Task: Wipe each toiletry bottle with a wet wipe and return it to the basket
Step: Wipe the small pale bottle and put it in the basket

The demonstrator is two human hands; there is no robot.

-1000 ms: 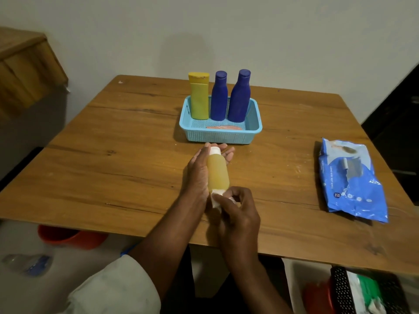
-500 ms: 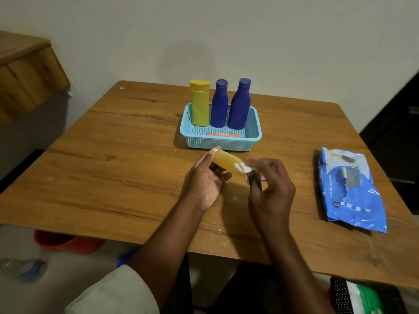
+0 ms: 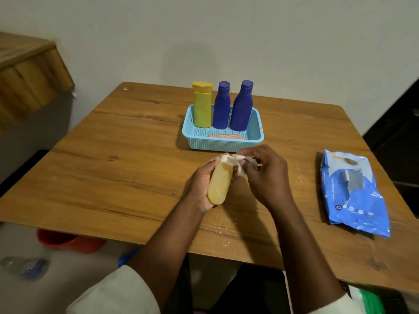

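head view: fingers of the right hand point(image 3: 265, 175) pinch a wet wipe point(image 3: 235, 160) against the white cap of an amber bottle point(image 3: 220, 183), which the left hand point(image 3: 201, 184) grips above the worktop point(image 3: 113, 168), just before the basket point(image 3: 223, 143). step in hand: wiping the cap end. next, judged: place it beside the yellow bottle point(image 3: 202, 105) and two blue bottles point(image 3: 231, 105).

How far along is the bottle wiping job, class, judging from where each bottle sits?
Possibly done: yellow bottle and two blue bottles stand in the basket, though wiped or not cannot be told. In hand: left hand holds the amber bottle; right hand rubs a wipe at its cap. Left: returning it.
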